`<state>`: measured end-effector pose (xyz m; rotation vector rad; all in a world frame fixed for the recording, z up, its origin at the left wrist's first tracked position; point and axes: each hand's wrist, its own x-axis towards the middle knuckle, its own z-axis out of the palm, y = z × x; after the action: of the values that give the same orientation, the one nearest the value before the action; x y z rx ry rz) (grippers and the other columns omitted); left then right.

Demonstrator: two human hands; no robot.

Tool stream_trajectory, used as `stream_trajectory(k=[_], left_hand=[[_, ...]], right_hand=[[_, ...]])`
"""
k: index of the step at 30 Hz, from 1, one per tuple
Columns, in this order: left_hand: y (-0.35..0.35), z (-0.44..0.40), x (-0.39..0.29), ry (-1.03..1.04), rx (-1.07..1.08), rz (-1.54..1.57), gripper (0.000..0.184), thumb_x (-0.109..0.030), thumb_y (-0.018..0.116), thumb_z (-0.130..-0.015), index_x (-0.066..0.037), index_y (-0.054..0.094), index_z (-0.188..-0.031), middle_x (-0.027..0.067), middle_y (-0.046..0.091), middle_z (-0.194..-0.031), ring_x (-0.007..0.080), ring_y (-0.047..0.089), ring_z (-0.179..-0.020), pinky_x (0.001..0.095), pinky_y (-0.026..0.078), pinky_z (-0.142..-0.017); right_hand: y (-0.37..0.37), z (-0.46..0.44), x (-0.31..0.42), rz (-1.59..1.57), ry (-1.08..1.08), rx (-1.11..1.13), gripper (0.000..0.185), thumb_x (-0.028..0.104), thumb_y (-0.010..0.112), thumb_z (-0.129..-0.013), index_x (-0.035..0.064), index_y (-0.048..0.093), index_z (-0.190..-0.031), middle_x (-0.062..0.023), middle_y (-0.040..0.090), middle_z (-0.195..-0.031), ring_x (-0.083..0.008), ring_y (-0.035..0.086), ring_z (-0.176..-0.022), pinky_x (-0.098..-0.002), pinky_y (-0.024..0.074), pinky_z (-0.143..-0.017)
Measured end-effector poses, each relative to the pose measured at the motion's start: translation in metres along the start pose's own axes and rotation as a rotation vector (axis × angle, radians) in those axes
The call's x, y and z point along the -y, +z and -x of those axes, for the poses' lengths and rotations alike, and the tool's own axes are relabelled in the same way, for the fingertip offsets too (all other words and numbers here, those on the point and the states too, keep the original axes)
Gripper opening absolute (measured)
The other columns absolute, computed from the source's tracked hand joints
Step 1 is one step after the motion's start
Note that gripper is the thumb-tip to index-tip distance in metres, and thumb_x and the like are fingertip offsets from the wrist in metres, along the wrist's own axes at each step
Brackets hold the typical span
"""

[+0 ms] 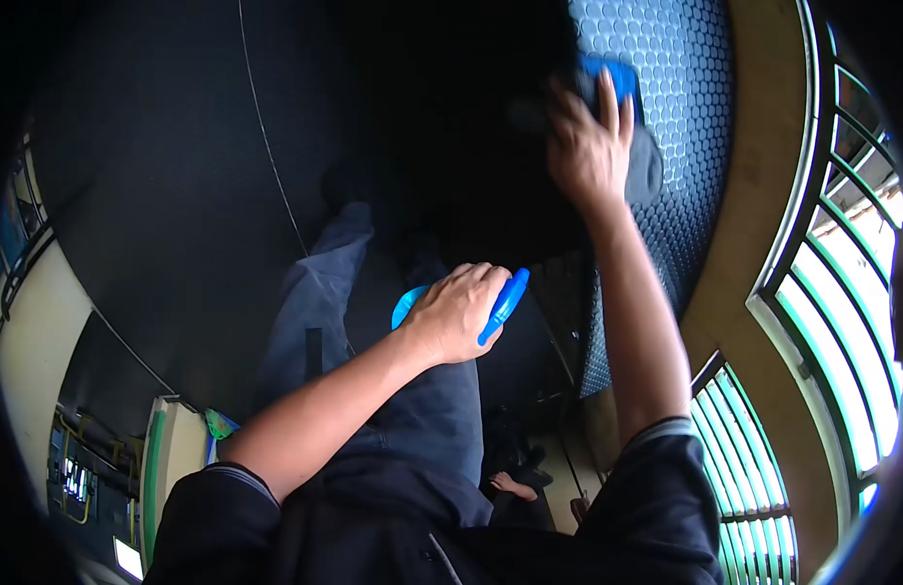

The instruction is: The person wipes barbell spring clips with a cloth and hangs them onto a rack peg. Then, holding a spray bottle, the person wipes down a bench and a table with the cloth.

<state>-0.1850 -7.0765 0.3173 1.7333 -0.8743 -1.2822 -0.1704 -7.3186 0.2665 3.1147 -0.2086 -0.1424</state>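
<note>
My left hand (456,310) is closed around a blue object (505,306) that looks like a spray bottle's head; a lighter blue part (406,306) shows on the hand's other side. Farther forward and to the right, my right hand (593,151) lies on a blue and grey cloth or pad (644,161), its fingers spread over the blue part. That pad rests against a bumpy, studded grey surface (666,107). Motion blurs the fingers of my right hand a little, and dark shadow hides what is left of them.
Black matting (159,185) with a thin pale line covers the left and centre. Barred windows (831,292) stand along a beige wall (710,317) at the right. A co-worker's hand (515,486) shows at the bottom centre. A green-edged pale post (176,458) stands lower left.
</note>
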Motion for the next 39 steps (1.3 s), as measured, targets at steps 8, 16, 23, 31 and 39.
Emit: stream_trajectory(k=[8,16,23,31,39], left_hand=[[0.102,0.013,-0.012,0.028,0.132,-0.052,0.045,-0.011,0.068,-0.072,-0.001,0.046,-0.110,0.0171,0.056,-0.106,0.0340,0.054,-0.105,0.0431,0.046,-0.091],[0.216,0.026,-0.010,0.086,0.062,-0.063,0.040,-0.009,0.062,-0.072,0.002,0.050,-0.108,0.0203,0.056,-0.100,0.0383,0.055,-0.094,0.0438,0.046,-0.083],[0.289,0.034,-0.009,0.042,0.152,-0.157,0.041,-0.010,0.062,-0.075,0.004,0.049,-0.112,0.0216,0.056,-0.098,0.0399,0.055,-0.092,0.0439,0.046,-0.082],[0.367,0.037,-0.020,0.077,0.314,-0.124,0.038,-0.011,0.062,-0.077,0.004,0.049,-0.110,0.0218,0.056,-0.100,0.0391,0.056,-0.094,0.0438,0.046,-0.085],[0.375,0.044,-0.023,0.085,0.401,-0.197,0.037,-0.010,0.061,-0.075,0.000,0.049,-0.108,0.0183,0.056,-0.097,0.0368,0.056,-0.091,0.0435,0.046,-0.082]], right_hand=[[0.015,0.363,-0.003,-0.005,0.130,0.281,0.038,0.016,0.055,-0.076,0.0159,0.065,-0.113,0.0064,0.049,-0.136,-0.0386,0.032,-0.134,-0.0555,0.0232,-0.111],[0.032,0.263,0.013,-0.243,0.168,-0.143,0.018,0.008,0.055,-0.073,0.0049,0.068,-0.086,-0.0009,0.059,-0.124,-0.0301,0.030,-0.137,-0.0512,0.0249,-0.111],[0.037,0.397,0.001,-0.126,0.122,0.070,0.027,0.021,0.053,-0.075,0.0105,0.071,-0.092,0.0038,0.052,-0.132,-0.0254,0.029,-0.138,-0.0497,0.0220,-0.113],[0.053,0.731,0.006,-0.077,0.303,0.334,0.025,0.025,0.056,-0.078,0.0198,0.070,-0.098,0.0106,0.055,-0.123,-0.0339,0.032,-0.133,-0.0616,0.0216,-0.110],[0.113,0.777,0.083,-0.368,1.539,0.513,0.023,0.008,0.058,-0.075,0.0041,0.066,-0.096,-0.0201,0.061,-0.096,-0.0378,0.059,-0.093,-0.0409,0.0467,-0.086]])
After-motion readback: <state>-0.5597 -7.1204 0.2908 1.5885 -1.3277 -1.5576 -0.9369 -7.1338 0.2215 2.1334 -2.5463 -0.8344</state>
